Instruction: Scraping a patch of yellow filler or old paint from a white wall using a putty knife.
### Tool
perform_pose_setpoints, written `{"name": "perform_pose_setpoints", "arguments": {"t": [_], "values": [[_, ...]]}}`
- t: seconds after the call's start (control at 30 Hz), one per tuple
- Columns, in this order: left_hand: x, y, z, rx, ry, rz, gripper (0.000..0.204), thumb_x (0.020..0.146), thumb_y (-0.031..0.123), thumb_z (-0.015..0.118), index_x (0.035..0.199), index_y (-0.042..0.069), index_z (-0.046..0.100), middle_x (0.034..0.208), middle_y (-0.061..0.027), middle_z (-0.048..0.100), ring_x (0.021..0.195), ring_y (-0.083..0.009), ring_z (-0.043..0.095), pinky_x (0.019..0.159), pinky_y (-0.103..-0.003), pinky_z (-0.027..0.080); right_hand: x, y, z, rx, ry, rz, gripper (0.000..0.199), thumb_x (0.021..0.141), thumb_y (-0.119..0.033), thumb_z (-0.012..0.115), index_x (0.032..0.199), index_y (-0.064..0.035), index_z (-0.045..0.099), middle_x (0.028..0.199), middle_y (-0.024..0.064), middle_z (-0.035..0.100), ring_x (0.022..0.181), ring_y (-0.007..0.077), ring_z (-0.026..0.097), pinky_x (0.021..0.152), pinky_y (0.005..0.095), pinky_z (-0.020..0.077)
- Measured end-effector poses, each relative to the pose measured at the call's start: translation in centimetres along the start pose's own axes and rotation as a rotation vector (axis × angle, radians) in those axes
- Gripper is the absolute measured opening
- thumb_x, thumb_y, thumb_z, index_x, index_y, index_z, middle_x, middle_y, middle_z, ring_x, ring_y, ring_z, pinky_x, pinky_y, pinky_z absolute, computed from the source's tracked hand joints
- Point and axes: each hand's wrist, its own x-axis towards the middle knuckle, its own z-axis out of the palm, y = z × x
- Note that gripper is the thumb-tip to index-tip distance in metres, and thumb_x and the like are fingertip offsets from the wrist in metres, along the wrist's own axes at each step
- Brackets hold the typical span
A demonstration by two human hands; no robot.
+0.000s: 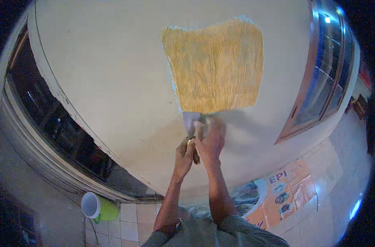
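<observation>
My left hand [183,157] is closed around the handle of a putty knife [191,120]. The wide metal blade points up, its tip at the lower left corner of a yellow-brown streaked patch [216,68] on the pale wall [109,78]. Right beside it is my right hand [211,138], with a digit against or just over the blade's right side. Its other fingers are bent and smeared by motion, so whether they hold anything does not show. The patch has a rough, whitish rim along its top and left edges.
A wood-framed window [308,96] is at the right, and a dark opening with a pale frame [47,82] curves along the left. Below, a green-and-white bucket [107,209] stands on floor tiles [129,230]. An orange printed sheet [292,189] lies on the floor at the lower right.
</observation>
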Motion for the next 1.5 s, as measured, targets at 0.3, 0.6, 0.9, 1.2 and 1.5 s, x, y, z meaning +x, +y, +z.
{"name": "perform_pose_setpoints", "arguments": {"t": [0.3,0.6,0.9,1.2,1.5], "values": [[-1.6,-2.9,0.0,-0.092,0.267,-0.208,0.045,0.105,0.044,0.048,0.073,0.012,0.047,0.058,0.0062,0.041,0.045,-0.0033,0.035,0.039,-0.023,0.027,2.3,5.2,-0.2,-0.072,0.226,-0.302,0.081,0.088,-0.036,0.072,0.156,-0.0163,0.033,0.164,0.0274,0.003,0.148,0.0545,0.005,0.119,0.0630,0.0145],[-0.3,-3.0,-0.1,0.043,0.283,-0.098,0.045,0.106,0.041,0.047,0.070,0.013,0.042,0.056,0.0062,0.038,0.045,-0.0041,0.034,0.039,-0.025,0.027,2.5,5.6,0.4,-0.101,0.208,-0.286,0.085,0.085,-0.036,0.075,0.157,-0.0167,0.032,0.164,0.0270,0.000,0.148,0.0559,-0.002,0.118,0.0659,0.0105],[-1.6,-1.7,0.9,-0.055,0.323,-0.182,0.045,0.106,0.038,0.047,0.069,0.013,0.043,0.055,0.0054,0.039,0.045,-0.0045,0.035,0.040,-0.025,0.028,2.5,6.0,0.8,-0.101,0.175,-0.261,0.083,0.089,-0.043,0.068,0.158,-0.0193,0.028,0.165,0.0247,-0.003,0.148,0.0546,-0.007,0.117,0.0681,0.0055],[0.9,0.2,1.2,0.006,0.339,-0.090,0.046,0.107,0.038,0.046,0.068,0.012,0.043,0.056,0.0059,0.039,0.047,-0.0046,0.036,0.042,-0.025,0.030,2.7,6.3,0.9,-0.102,0.149,-0.260,0.084,0.090,-0.045,0.066,0.159,-0.0175,0.027,0.165,0.0257,-0.006,0.148,0.0539,-0.009,0.117,0.0680,0.0022],[-1.4,-3.3,1.5,-0.022,0.409,-0.072,0.044,0.106,0.036,0.050,0.069,0.013,0.042,0.058,0.0068,0.038,0.048,-0.0033,0.035,0.041,-0.024,0.028,2.8,6.2,1.2,-0.102,0.117,-0.250,0.087,0.088,-0.038,0.069,0.159,-0.0160,0.024,0.164,0.0277,-0.009,0.147,0.0556,-0.012,0.116,0.0698,0.0007]]}}
